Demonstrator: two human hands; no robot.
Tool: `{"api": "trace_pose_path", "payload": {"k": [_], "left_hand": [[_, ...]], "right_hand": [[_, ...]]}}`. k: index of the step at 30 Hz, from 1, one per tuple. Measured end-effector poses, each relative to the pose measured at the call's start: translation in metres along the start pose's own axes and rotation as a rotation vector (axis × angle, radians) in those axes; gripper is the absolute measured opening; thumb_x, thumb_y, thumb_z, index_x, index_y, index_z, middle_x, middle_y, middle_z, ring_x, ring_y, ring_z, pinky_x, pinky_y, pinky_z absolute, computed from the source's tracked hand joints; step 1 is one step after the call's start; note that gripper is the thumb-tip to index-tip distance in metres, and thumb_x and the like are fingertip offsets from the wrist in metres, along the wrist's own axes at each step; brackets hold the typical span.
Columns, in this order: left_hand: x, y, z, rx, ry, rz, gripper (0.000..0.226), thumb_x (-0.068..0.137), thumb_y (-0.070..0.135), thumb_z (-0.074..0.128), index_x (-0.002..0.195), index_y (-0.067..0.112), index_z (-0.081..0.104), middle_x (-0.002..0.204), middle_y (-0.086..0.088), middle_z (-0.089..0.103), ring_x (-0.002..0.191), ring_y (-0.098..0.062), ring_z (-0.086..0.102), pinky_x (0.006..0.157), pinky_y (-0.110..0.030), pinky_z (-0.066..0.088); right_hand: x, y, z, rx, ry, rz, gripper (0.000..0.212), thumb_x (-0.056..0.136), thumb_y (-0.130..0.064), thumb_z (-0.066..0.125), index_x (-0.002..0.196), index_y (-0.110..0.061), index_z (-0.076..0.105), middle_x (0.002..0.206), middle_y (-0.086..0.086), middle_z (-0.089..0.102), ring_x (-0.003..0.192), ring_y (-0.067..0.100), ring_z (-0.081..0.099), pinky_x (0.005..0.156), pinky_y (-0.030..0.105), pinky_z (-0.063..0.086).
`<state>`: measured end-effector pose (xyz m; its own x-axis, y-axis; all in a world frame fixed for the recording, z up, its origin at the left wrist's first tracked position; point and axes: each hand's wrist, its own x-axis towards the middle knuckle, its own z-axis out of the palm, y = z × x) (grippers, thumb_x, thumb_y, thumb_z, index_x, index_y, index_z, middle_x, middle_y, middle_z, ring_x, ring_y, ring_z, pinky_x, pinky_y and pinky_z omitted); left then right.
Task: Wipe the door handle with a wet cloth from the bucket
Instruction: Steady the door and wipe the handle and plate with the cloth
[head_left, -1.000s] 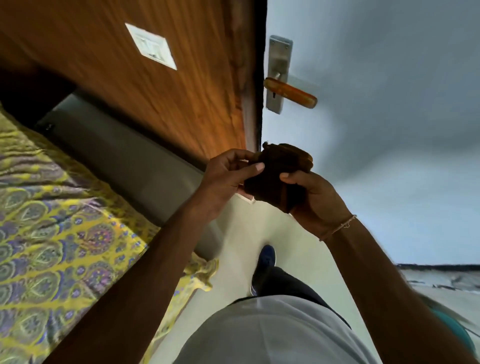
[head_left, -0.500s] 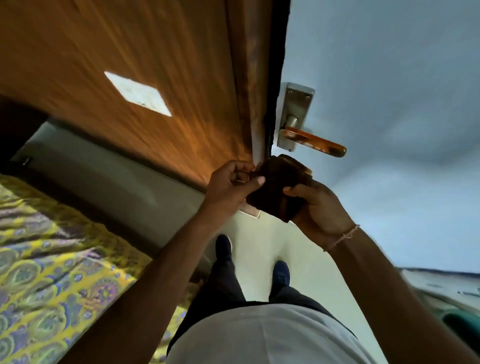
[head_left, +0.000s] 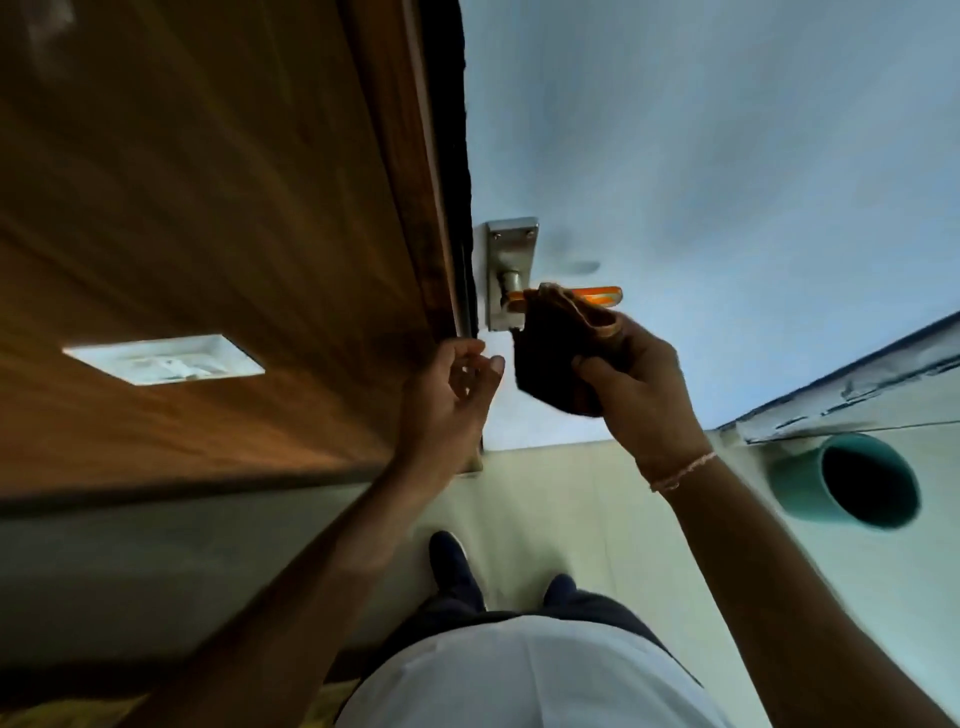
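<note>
Right up against the door handle (head_left: 602, 297), the right hand (head_left: 636, 384) has its fingers and thumb clamped around a bunched-up dark brown cloth (head_left: 553, 358). The cloth's top edge is touching the orange lever, covering the part nearest the metal backplate (head_left: 511, 260), with the lever's tip poking out past the hand's far side. Just beside it, on the thumb side, the left hand (head_left: 449, 400) is loosely curled, fingers half open, holding nothing and hanging near the door's edge. Off to the outer side of the right wrist and lower down, a teal bucket (head_left: 852, 486) sits on the pale floor (head_left: 571, 509).
</note>
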<state>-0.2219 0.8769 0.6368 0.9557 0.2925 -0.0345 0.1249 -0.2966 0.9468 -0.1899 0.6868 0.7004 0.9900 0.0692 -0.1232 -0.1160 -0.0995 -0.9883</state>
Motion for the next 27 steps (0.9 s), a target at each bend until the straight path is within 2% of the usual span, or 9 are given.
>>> {"api": "trace_pose_path", "payload": {"k": [2, 5, 8, 11, 13, 17, 21, 24, 27], "left_hand": [[-0.010, 0.006, -0.002, 0.157, 0.058, 0.168, 0.031, 0.104, 0.038, 0.072, 0.129, 0.020, 0.068, 0.115, 0.007, 0.073, 0.103, -0.008, 0.069, 0.088, -0.038, 0.062], [-0.018, 0.015, -0.002, 0.403, 0.233, 0.475, 0.033, 0.104, 0.030, 0.070, 0.132, 0.011, 0.069, 0.126, -0.005, 0.072, 0.115, -0.023, 0.068, 0.094, -0.047, 0.060], [-0.011, 0.018, -0.004, 0.502, 0.341, 0.627, 0.042, 0.100, 0.022, 0.075, 0.137, 0.003, 0.067, 0.145, -0.018, 0.062, 0.133, -0.032, 0.061, 0.109, -0.046, 0.054], [-0.009, 0.023, -0.003, 0.602, 0.364, 0.693, 0.055, 0.097, 0.016, 0.078, 0.145, -0.002, 0.060, 0.158, -0.026, 0.050, 0.146, -0.041, 0.052, 0.116, -0.055, 0.049], [-0.014, 0.022, -0.001, 0.702, 0.336, 0.672, 0.066, 0.097, 0.018, 0.077, 0.154, -0.002, 0.051, 0.167, -0.027, 0.040, 0.156, -0.042, 0.041, 0.121, -0.058, 0.044], [-0.018, 0.011, 0.000, 0.809, 0.311, 0.641, 0.085, 0.097, 0.027, 0.076, 0.164, -0.003, 0.035, 0.176, -0.025, 0.023, 0.166, -0.040, 0.021, 0.131, -0.055, 0.032], [-0.012, 0.003, -0.003, 0.812, 0.357, 0.637, 0.093, 0.096, 0.026, 0.079, 0.166, -0.005, 0.027, 0.177, -0.027, 0.020, 0.167, -0.041, 0.017, 0.134, -0.054, 0.027], [-0.003, -0.003, -0.006, 0.839, 0.375, 0.651, 0.099, 0.091, 0.021, 0.083, 0.167, -0.005, 0.025, 0.177, -0.026, 0.018, 0.168, -0.039, 0.015, 0.137, -0.050, 0.022], [0.004, -0.007, -0.007, 0.868, 0.359, 0.675, 0.101, 0.088, 0.020, 0.083, 0.166, -0.007, 0.025, 0.177, -0.027, 0.017, 0.168, -0.039, 0.014, 0.138, -0.049, 0.018]], "right_hand": [[-0.003, -0.019, -0.009, -0.166, 0.043, -0.290, 0.045, 0.086, -0.009, 0.065, 0.125, -0.031, 0.074, 0.112, -0.010, 0.081, 0.108, 0.014, 0.076, 0.094, 0.038, 0.061], [0.006, -0.039, -0.018, -0.575, 0.158, -0.723, 0.050, 0.096, -0.004, 0.066, 0.144, -0.015, 0.067, 0.135, 0.003, 0.074, 0.123, 0.027, 0.069, 0.102, 0.042, 0.058], [0.027, -0.027, -0.003, -0.750, 0.231, -0.925, 0.043, 0.103, -0.010, 0.060, 0.145, -0.011, 0.066, 0.142, 0.008, 0.070, 0.131, 0.035, 0.063, 0.106, 0.047, 0.053], [0.052, 0.009, 0.009, -1.013, 0.242, -0.928, 0.044, 0.102, -0.010, 0.059, 0.145, -0.015, 0.066, 0.143, 0.011, 0.069, 0.130, 0.039, 0.062, 0.104, 0.048, 0.051], [0.052, 0.027, 0.014, -1.145, 0.127, -0.865, 0.055, 0.097, -0.010, 0.053, 0.151, -0.013, 0.059, 0.147, 0.014, 0.064, 0.136, 0.041, 0.057, 0.108, 0.052, 0.047], [0.035, 0.027, 0.011, -1.146, -0.020, -0.726, 0.080, 0.082, -0.026, 0.055, 0.160, -0.009, 0.046, 0.160, 0.016, 0.052, 0.150, 0.040, 0.044, 0.122, 0.053, 0.037], [0.038, 0.020, 0.013, -1.074, 0.071, -0.749, 0.056, 0.100, -0.047, 0.057, 0.145, -0.014, 0.065, 0.147, 0.010, 0.066, 0.141, 0.036, 0.056, 0.114, 0.050, 0.045], [0.049, 0.017, 0.025, -1.041, 0.151, -0.787, 0.038, 0.102, -0.040, 0.063, 0.127, -0.014, 0.073, 0.126, 0.007, 0.076, 0.120, 0.034, 0.068, 0.104, 0.045, 0.050], [0.056, 0.019, 0.033, -1.041, 0.228, -0.807, 0.023, 0.093, -0.024, 0.073, 0.113, -0.012, 0.072, 0.108, 0.008, 0.077, 0.101, 0.035, 0.069, 0.093, 0.042, 0.049]]}}
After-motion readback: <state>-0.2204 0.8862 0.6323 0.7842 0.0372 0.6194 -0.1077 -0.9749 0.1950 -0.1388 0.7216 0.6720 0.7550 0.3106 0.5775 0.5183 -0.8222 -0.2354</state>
